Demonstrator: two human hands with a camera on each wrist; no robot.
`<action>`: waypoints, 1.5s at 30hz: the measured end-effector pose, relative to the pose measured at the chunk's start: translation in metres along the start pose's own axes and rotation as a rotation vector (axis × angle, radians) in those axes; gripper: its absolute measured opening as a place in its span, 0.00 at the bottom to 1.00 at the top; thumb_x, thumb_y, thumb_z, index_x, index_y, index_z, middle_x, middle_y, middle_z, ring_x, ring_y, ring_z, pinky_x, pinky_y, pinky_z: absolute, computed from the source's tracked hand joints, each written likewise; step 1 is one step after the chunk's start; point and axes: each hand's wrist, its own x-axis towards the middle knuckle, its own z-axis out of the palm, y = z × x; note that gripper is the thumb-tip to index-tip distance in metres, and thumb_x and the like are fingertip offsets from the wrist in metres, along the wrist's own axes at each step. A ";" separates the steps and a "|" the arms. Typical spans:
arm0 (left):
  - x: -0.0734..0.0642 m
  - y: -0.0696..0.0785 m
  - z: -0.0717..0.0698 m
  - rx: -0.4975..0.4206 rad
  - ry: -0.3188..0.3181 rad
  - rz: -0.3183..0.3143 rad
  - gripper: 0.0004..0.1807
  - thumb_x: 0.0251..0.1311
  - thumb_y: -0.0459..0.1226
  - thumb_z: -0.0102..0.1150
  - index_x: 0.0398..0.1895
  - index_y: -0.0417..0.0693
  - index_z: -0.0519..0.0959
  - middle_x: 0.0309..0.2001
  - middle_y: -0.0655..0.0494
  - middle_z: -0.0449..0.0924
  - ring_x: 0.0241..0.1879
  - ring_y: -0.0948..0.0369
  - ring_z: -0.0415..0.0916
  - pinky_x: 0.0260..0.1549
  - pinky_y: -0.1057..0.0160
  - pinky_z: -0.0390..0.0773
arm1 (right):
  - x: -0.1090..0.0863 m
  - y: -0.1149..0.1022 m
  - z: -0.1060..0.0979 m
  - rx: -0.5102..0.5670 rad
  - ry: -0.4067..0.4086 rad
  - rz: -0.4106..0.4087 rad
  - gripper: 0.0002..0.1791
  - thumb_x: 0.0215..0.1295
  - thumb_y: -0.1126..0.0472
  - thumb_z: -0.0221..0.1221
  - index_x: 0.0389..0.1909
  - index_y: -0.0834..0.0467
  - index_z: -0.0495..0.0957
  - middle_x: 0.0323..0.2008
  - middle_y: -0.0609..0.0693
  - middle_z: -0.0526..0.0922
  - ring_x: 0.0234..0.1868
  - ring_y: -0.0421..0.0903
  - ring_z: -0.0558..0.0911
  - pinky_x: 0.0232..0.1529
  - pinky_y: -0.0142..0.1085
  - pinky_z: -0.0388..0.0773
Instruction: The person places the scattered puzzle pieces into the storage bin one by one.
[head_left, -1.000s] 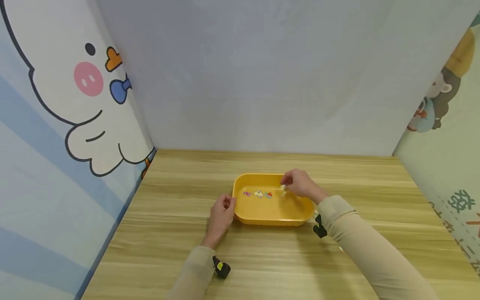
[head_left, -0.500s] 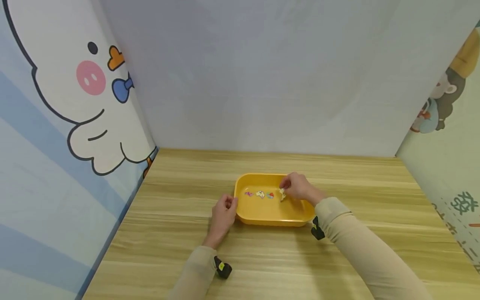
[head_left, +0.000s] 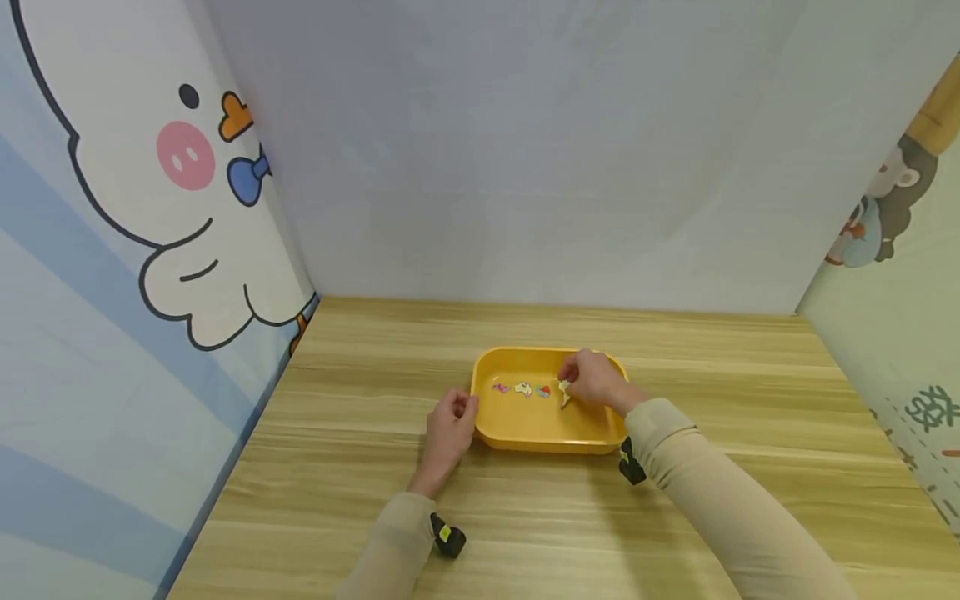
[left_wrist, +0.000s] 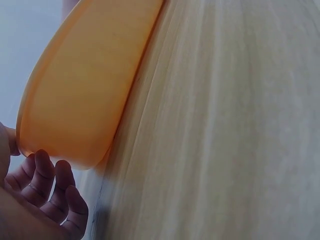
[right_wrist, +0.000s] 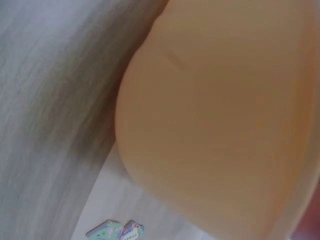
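Observation:
A yellow tray [head_left: 525, 422] with rounded corners sits on the wooden table. My left hand [head_left: 450, 429] grips its left rim; in the left wrist view the thumb is at the rim and the curled fingers [left_wrist: 44, 172] are against the outer wall. Inside the tray, a pink piece [head_left: 501, 388], a cream-coloured piece [head_left: 523, 389] and a red-and-blue piece [head_left: 543, 391] lie in a row, flat and sticker-like. To their right, my right hand [head_left: 592, 379] pinches a small pale cutout [head_left: 565, 394] by its upper end, low over the tray floor. The right wrist view hides that hand behind the tray wall.
Small colourful flat pieces [right_wrist: 115, 230] show beyond the tray in the right wrist view. The wooden table [head_left: 360, 367] surrounds the tray. A grey-white backdrop [head_left: 525, 167] rises behind it, with a cartoon-printed panel [head_left: 202, 250] at the left and another [head_left: 885, 317] at the right.
My right hand has come down slightly with the pale cutout, which now hangs close to the row of pieces. The left hand keeps its hold on the rim. The head view has shifted slightly.

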 end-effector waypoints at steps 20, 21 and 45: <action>0.001 0.002 0.001 -0.003 -0.026 0.007 0.09 0.67 0.38 0.55 0.29 0.43 0.74 0.20 0.56 0.70 0.16 0.63 0.67 0.14 0.67 0.68 | 0.004 -0.003 0.008 -0.114 -0.006 0.037 0.08 0.50 0.72 0.66 0.33 0.64 0.83 0.31 0.52 0.82 0.36 0.50 0.79 0.42 0.43 0.76; 0.001 0.002 0.002 -0.005 -0.027 0.003 0.09 0.67 0.38 0.55 0.29 0.43 0.73 0.20 0.56 0.70 0.16 0.63 0.67 0.14 0.67 0.68 | 0.004 -0.003 0.009 -0.124 -0.007 0.032 0.08 0.50 0.71 0.66 0.33 0.63 0.83 0.30 0.52 0.82 0.36 0.49 0.79 0.41 0.43 0.76; -0.001 -0.001 0.000 -0.006 -0.020 -0.005 0.10 0.67 0.39 0.54 0.30 0.44 0.73 0.20 0.56 0.70 0.17 0.63 0.67 0.15 0.67 0.69 | 0.005 0.001 0.021 -0.080 0.042 0.097 0.05 0.53 0.69 0.66 0.32 0.63 0.84 0.31 0.51 0.83 0.37 0.51 0.80 0.42 0.43 0.76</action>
